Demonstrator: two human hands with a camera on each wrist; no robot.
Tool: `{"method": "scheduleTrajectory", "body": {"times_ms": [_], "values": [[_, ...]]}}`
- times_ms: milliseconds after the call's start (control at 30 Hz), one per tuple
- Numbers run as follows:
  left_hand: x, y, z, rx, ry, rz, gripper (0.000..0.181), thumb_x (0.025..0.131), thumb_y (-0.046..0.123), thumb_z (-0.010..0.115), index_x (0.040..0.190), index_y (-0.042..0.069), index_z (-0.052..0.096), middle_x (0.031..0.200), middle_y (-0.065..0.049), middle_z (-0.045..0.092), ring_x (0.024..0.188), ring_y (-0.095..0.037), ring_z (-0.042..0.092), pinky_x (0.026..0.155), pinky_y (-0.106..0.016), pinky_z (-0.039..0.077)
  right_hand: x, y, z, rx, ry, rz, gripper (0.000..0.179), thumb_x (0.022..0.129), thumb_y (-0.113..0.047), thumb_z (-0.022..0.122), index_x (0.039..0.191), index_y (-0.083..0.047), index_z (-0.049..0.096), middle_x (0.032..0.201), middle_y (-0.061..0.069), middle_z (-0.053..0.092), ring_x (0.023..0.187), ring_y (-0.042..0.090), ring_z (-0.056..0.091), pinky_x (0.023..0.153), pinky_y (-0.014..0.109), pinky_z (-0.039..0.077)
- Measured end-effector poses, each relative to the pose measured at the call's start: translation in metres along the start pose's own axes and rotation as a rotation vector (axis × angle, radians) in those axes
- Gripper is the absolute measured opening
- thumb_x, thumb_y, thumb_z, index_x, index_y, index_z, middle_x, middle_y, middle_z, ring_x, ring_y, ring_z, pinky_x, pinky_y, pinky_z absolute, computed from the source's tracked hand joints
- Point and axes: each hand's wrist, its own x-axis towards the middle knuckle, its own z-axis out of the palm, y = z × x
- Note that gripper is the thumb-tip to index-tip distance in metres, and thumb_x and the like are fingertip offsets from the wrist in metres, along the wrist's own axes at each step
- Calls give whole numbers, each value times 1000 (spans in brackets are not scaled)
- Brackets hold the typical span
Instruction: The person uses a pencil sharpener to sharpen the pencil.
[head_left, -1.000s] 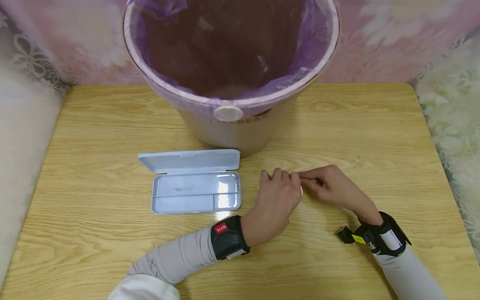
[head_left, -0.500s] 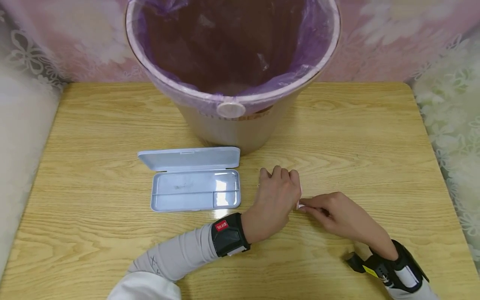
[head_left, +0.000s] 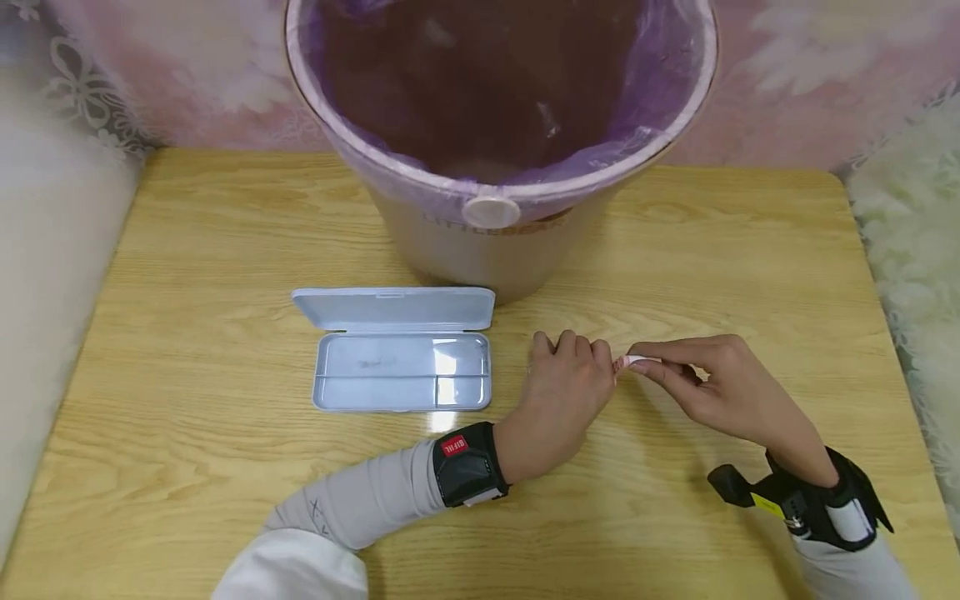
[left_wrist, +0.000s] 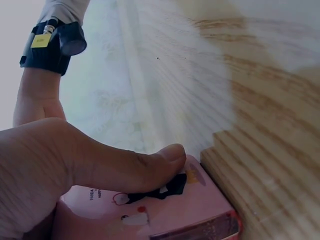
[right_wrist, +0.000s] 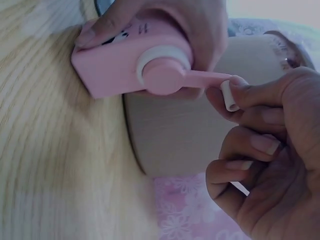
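Observation:
A pink hand-crank pencil sharpener (right_wrist: pixel 107 72) with a small printed cartoon stands on the wooden table. My left hand (head_left: pixel 562 408) grips its body, with the thumb (left_wrist: pixel 135 172) lying over the printed face in the left wrist view. From its round hub a pink crank arm (right_wrist: pixel 205 79) sticks out, ending in a white knob (right_wrist: pixel 229 95). Thumb and forefinger of my right hand (head_left: pixel 720 379) pinch that knob, while the other fingers curl loosely. In the head view the left hand hides most of the sharpener.
A light-blue pencil case (head_left: pixel 378 392) lies open on the table (head_left: pixel 225 475), left of my hands, its lid raised. Behind it stands a large bin (head_left: pixel 480 258) lined with a purple bag. Patterned cloth hangs at the back and sides.
My right hand, holding the crank knob, goes down toward me, then back up and rightward, turning the crank. The left hand keeps its grip on the sharpener.

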Motion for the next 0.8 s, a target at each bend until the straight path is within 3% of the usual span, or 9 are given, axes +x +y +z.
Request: {"method": "scheduleTrajectory", "body": {"times_ms": [133, 200, 333, 533, 700, 800], "values": [[-1, 2, 2, 29, 89, -24, 22, 107, 28, 49, 89, 20, 58, 70, 9, 53, 67, -7, 47, 63, -27, 32, 4, 8, 4, -38, 14, 63, 21, 88, -2, 75, 109, -7, 79, 65, -17, 51, 54, -7, 35, 49, 12, 30], [-1, 2, 2, 34, 103, -30, 14, 102, 25, 56, 90, 19, 59, 70, 9, 53, 67, -8, 47, 63, -27, 32, 7, 13, 9, -62, 17, 85, 22, 89, -3, 75, 110, -8, 79, 65, -16, 53, 54, -5, 36, 48, 13, 29], [-1, 2, 0, 14, 56, -16, 8, 92, 21, 66, 97, 17, 61, 74, 7, 56, 70, -10, 49, 65, -29, 36, 11, 26, 17, -88, -26, 100, 22, 91, -4, 73, 112, -9, 79, 68, -10, 60, 54, -4, 37, 49, 14, 31], [0, 2, -2, -1, -14, -7, 14, 92, 26, 67, 96, 17, 57, 76, 7, 56, 71, -10, 48, 66, -30, 35, 5, 38, 30, -70, -145, 143, 24, 91, 0, 72, 113, -6, 78, 84, -2, 75, 58, -6, 39, 56, 18, 38], [1, 2, -3, -22, -41, -9, 19, 89, 28, 71, 94, 17, 56, 76, 7, 55, 72, -11, 48, 65, -30, 35, -9, 34, 39, -41, -202, 137, 19, 90, -1, 72, 105, -11, 80, 73, -13, 66, 60, -8, 40, 57, 18, 39], [2, 2, -3, -36, -50, -14, 30, 91, 41, 73, 95, 17, 56, 78, 6, 56, 74, -10, 49, 66, -29, 36, -18, 31, 43, -16, -212, 99, 19, 89, 0, 74, 95, -17, 79, 73, -16, 65, 59, -9, 40, 58, 14, 39]]}}
